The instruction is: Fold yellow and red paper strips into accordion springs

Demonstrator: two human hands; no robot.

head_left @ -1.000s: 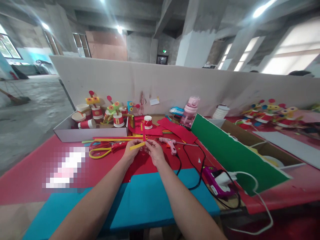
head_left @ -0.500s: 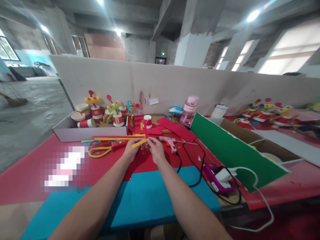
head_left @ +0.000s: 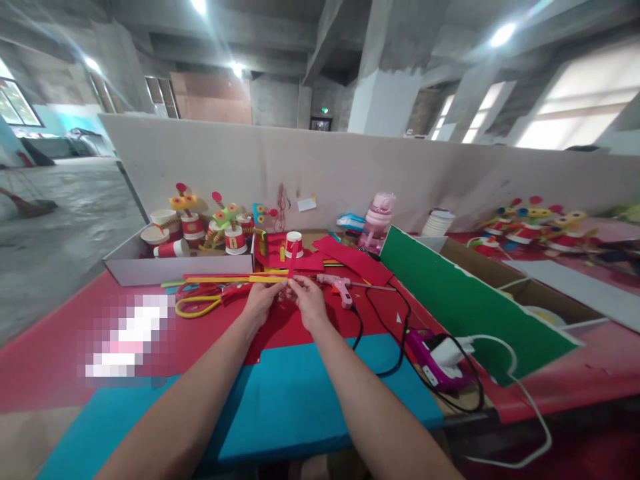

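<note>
My left hand [head_left: 261,303] and my right hand [head_left: 311,305] meet over the red tabletop, both closed in a pinch. Between their fingertips, a red paper strip [head_left: 293,261] points upward and a yellow paper strip [head_left: 265,279] reaches out to the left, the two meeting at a corner. How they are joined is hidden by my fingers. Just right of my right hand lies a pink glue gun [head_left: 342,288]. Yellow-handled scissors [head_left: 199,307] rest left of my left hand. A red-and-white paper cup [head_left: 294,244] stands right behind the strips.
A white box [head_left: 180,270] with paper-cup figures [head_left: 235,233] stands at left. More strips [head_left: 210,277] lie beyond the scissors. Red paper [head_left: 356,259], a green-sided box [head_left: 465,313] and a purple power strip [head_left: 440,363] are at right. Black cable loops over a blue board [head_left: 295,393].
The yellow strip's free end, which slanted down across my left fingers, now lies nearly level above them. My hands have shifted slightly, with the red strip still upright.
</note>
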